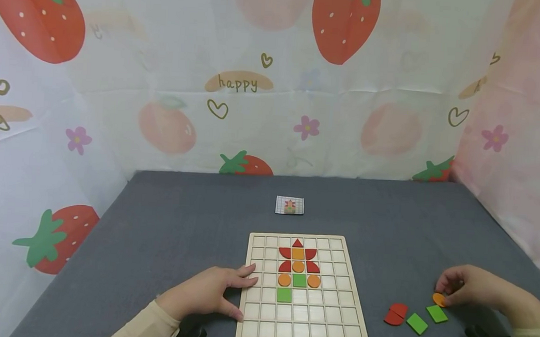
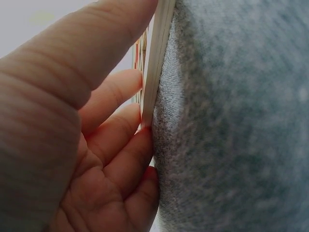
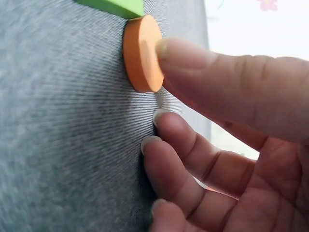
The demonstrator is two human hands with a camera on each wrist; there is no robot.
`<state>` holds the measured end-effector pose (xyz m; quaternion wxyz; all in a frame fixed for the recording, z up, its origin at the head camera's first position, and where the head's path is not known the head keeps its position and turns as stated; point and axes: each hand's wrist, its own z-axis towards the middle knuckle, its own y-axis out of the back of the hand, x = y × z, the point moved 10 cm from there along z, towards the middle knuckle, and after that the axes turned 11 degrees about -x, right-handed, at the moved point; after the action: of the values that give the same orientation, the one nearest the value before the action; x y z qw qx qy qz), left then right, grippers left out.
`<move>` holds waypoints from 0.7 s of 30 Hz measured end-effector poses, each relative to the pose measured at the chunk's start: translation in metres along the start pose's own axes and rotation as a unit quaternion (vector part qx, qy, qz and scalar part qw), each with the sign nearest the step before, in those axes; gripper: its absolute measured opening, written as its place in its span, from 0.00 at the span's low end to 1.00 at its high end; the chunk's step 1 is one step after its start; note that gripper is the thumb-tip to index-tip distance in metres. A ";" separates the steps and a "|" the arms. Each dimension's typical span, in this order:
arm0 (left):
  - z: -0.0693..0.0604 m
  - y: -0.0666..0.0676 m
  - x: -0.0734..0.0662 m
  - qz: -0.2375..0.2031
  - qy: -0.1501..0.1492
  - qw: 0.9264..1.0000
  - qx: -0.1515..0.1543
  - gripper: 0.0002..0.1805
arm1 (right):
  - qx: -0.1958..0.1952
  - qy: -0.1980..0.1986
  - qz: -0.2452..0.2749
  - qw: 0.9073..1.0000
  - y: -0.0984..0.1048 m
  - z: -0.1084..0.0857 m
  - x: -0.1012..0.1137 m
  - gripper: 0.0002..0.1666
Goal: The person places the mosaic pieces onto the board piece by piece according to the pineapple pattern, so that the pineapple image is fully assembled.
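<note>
A square wooden grid board (image 1: 330, 316) lies on the table, bearing a pattern of red, orange and green flat pieces. At its left edge rests my left hand (image 1: 218, 291), fingers extended and touching the rim; the left wrist view shows these fingers (image 2: 120, 130) along the board's side (image 2: 157, 63). Off to the right, my right hand (image 1: 478, 292) pinches an orange disc (image 1: 439, 299) at the table surface. The right wrist view has the thumb on the disc (image 3: 150, 58), while the index fingertip is hidden. Beside the disc lies a green square (image 1: 437, 314).
Another green square (image 1: 417, 324) and two red quarter-round pieces (image 1: 396, 314) lie between the board and my right hand. Beyond the board is a small card (image 1: 289, 205) with a printed coloured figure. A patterned curtain (image 1: 263, 127) hangs behind the grey table (image 1: 193, 215).
</note>
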<state>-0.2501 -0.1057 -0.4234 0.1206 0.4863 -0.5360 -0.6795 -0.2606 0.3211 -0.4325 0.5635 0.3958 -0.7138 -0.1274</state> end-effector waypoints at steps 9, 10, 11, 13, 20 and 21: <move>0.000 0.000 0.001 0.000 0.008 1.000 0.002 0.42 | 0.004 0.032 0.002 0.999 -0.005 0.000 0.004 0.11; 0.000 0.000 0.001 0.001 0.007 1.000 0.001 0.42 | 0.006 0.035 0.004 0.999 -0.006 0.000 0.005 0.11; 0.000 0.000 0.001 0.001 0.007 1.000 0.001 0.42 | 0.008 0.041 0.005 0.999 -0.007 0.000 0.007 0.11; 0.000 -0.001 0.002 0.001 0.007 1.000 0.001 0.42 | 0.010 0.051 0.005 0.999 -0.008 0.001 0.009 0.11; 0.000 0.000 0.001 0.002 0.006 1.000 0.000 0.42 | 0.026 0.065 0.009 0.998 -0.013 0.001 0.017 0.10; 0.000 0.000 0.001 0.003 0.005 1.000 0.000 0.42 | 0.030 0.065 0.011 0.997 -0.014 0.001 0.018 0.09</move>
<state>-0.2508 -0.1061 -0.4241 0.1253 0.4882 -0.5367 -0.6767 -0.2569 0.2988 -0.4287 0.5979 0.4115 -0.6839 -0.0740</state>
